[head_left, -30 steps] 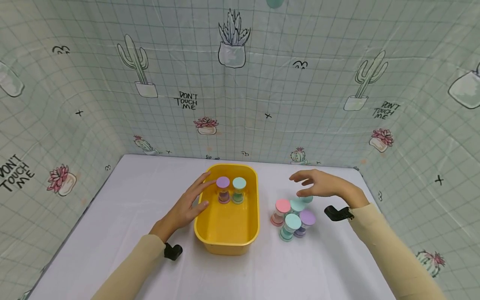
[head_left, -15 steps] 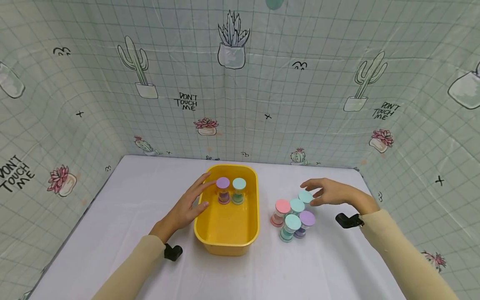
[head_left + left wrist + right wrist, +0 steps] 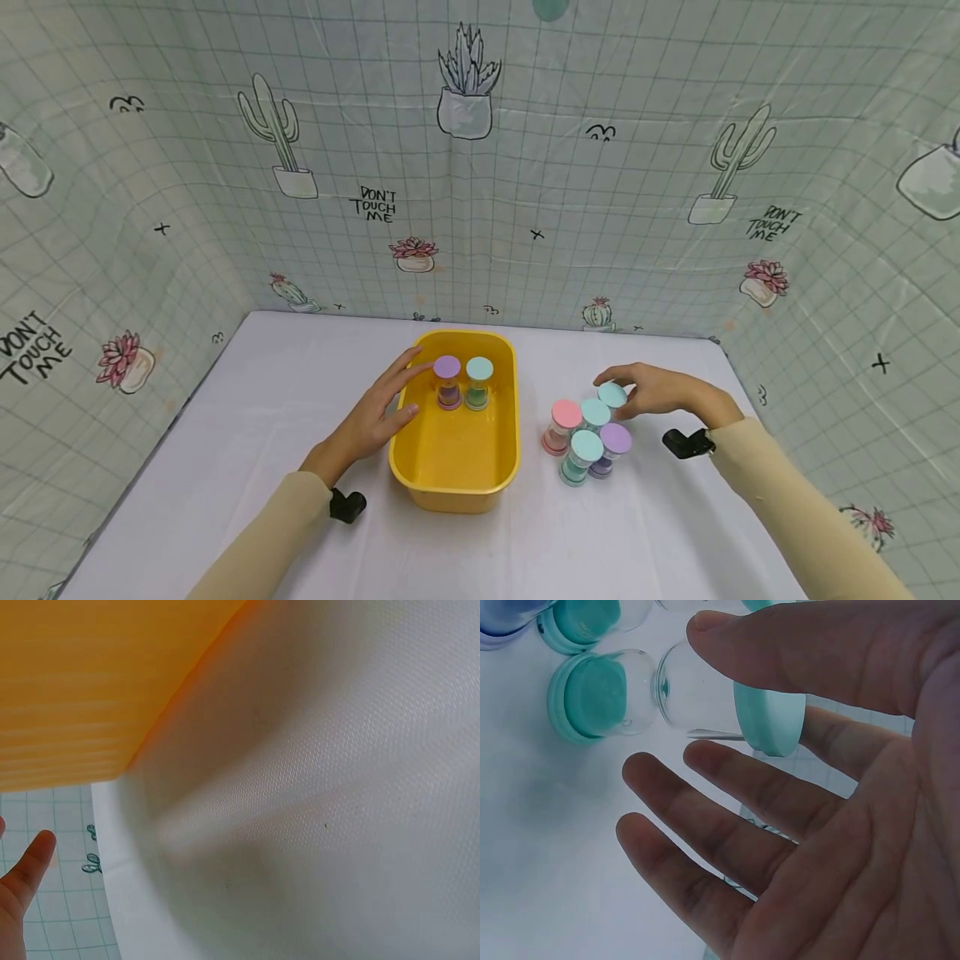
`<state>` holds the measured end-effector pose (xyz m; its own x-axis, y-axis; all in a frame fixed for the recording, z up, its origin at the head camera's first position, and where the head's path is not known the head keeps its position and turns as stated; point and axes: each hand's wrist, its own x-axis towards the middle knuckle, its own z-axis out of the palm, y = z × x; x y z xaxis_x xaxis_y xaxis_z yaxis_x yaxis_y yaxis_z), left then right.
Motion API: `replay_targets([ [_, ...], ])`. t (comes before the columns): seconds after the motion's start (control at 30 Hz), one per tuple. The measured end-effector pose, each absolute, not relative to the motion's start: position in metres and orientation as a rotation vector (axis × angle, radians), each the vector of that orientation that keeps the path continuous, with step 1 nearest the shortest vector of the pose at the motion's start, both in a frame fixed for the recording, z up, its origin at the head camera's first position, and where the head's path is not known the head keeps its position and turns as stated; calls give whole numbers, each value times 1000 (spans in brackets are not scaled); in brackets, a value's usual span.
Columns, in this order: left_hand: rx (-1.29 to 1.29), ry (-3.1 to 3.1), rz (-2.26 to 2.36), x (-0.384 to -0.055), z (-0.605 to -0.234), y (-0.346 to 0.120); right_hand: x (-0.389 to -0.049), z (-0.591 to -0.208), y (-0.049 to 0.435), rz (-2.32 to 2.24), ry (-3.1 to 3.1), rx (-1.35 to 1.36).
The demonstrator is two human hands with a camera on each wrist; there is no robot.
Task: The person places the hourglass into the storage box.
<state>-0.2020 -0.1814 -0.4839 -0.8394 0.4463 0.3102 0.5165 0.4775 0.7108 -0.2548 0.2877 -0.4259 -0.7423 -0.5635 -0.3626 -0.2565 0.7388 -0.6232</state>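
Several small sand timers with round caps stand on the white table. My right hand (image 3: pixel 656 388) is at the rearmost one, a teal-capped sand timer (image 3: pixel 612 394), with thumb and index finger curved round its cap. In the right wrist view the thumb crosses in front of this timer (image 3: pixel 769 724) and the index finger passes behind the cap; the other fingers are spread. My left hand (image 3: pixel 367 421) rests at the left rim of a yellow tub (image 3: pixel 453 498), fingers extended over it. Inside the tub stand a purple timer (image 3: pixel 447 367) and a teal-and-green timer (image 3: pixel 479 369).
Close by the right hand's timer stand a pink timer (image 3: pixel 566 412), two more teal-capped timers (image 3: pixel 586 447) and a purple timer (image 3: pixel 615 437). A cloth printed with cacti (image 3: pixel 465 183) hangs behind the table and along both sides.
My right hand has come down to the rearmost teal timer, first moving right, then back left so thumb and index finger surround its cap. The left hand has stayed at the tub.
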Motion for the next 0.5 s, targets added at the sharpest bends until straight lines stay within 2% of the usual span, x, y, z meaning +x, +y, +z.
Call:
replay_targets([
  [0.5, -853, -2637, -1325, -202, -483, -182, -254, -418, 281, -694, 2423, -568],
])
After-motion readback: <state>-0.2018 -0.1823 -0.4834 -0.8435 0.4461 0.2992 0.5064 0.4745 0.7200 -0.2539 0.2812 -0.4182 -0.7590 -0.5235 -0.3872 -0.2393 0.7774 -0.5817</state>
